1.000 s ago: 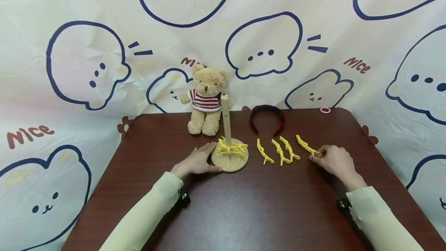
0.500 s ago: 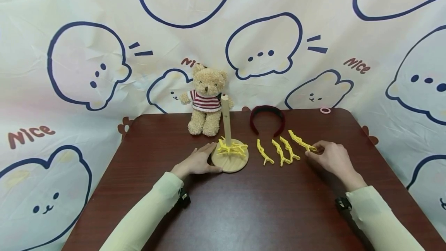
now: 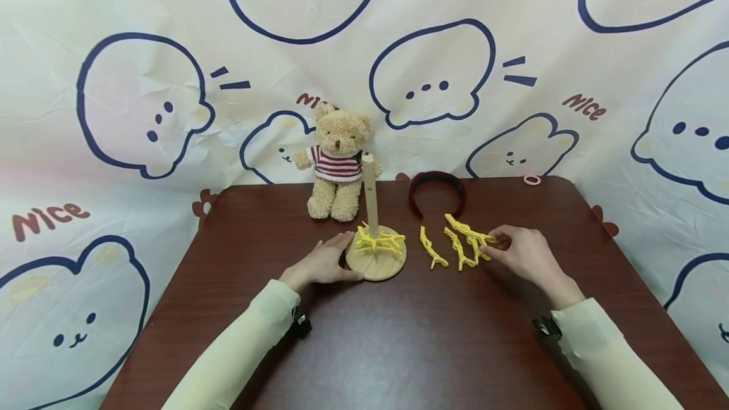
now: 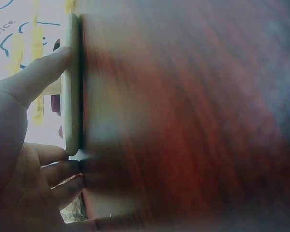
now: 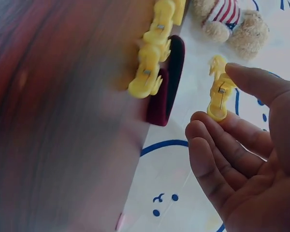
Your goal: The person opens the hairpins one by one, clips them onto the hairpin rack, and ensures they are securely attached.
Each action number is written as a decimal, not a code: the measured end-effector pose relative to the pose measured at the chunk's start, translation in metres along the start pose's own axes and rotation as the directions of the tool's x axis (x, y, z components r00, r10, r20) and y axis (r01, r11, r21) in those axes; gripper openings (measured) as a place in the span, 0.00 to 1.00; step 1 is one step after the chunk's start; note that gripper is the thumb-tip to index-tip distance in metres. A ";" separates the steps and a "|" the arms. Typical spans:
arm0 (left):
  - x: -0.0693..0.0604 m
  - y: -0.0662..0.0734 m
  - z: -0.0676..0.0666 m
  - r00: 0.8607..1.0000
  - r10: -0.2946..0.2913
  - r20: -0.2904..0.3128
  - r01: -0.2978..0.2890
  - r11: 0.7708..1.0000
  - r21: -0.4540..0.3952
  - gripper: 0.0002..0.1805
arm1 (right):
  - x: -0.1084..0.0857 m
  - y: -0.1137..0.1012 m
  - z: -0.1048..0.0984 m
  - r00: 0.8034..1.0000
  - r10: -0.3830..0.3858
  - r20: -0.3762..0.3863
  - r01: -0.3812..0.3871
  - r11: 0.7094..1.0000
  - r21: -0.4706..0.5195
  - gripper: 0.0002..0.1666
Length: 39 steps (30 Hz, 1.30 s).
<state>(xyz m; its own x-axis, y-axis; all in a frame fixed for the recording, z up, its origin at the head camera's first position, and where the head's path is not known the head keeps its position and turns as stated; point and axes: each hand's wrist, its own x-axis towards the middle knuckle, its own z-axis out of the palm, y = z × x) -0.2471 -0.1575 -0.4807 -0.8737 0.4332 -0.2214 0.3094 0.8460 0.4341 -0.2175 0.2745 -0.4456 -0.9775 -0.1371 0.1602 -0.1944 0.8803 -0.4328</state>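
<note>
In the head view my left hand (image 3: 321, 263) holds the rim of a round wooden stand (image 3: 373, 269), thumb at the front and fingers at the left. The left wrist view shows the thumb against the base edge (image 4: 72, 106). Several yellow pieces (image 3: 380, 242) lie around the foot of the upright post. My right hand (image 3: 526, 258) pinches a yellow hair clip (image 3: 464, 228) by its end between thumb and fingers, raised over the table. Its spring shows in the right wrist view on the clip (image 5: 221, 92). Beneath and beside it lie three more yellow clips (image 3: 434, 250).
Behind the stand sits a teddy bear (image 3: 337, 163) in a striped shirt. A dark red headband (image 3: 414, 200) lies behind the clips. A pink ring (image 3: 532, 180) rests at the table's far right edge. A printed cloth (image 3: 285, 68) hangs behind the brown table (image 3: 376, 347).
My right hand has moved left with the clip, from right of the row to above the loose clips. The left hand stays on the wooden stand.
</note>
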 end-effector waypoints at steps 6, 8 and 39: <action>0.000 0.000 0.000 1.000 0.003 -0.005 -0.003 1.000 0.003 0.61 | 0.002 -0.014 0.005 1.000 -0.018 0.019 0.018 1.000 0.023 0.22; 0.000 0.000 0.000 1.000 0.005 -0.008 -0.005 1.000 0.003 0.61 | 0.003 -0.019 0.007 0.999 -0.038 0.015 0.038 0.999 0.032 0.22; -0.001 0.001 0.000 1.000 0.010 -0.012 -0.010 1.000 -0.001 0.61 | 0.018 -0.082 0.016 0.967 -0.253 0.041 0.249 0.964 0.090 0.09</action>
<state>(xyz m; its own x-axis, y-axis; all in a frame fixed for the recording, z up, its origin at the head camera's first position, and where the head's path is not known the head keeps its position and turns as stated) -0.2455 -0.1576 -0.4806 -0.8750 0.4378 -0.2065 0.3177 0.8412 0.4375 -0.2201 0.1926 -0.4212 -0.8990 -0.3739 0.2279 -0.4378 0.7738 -0.4578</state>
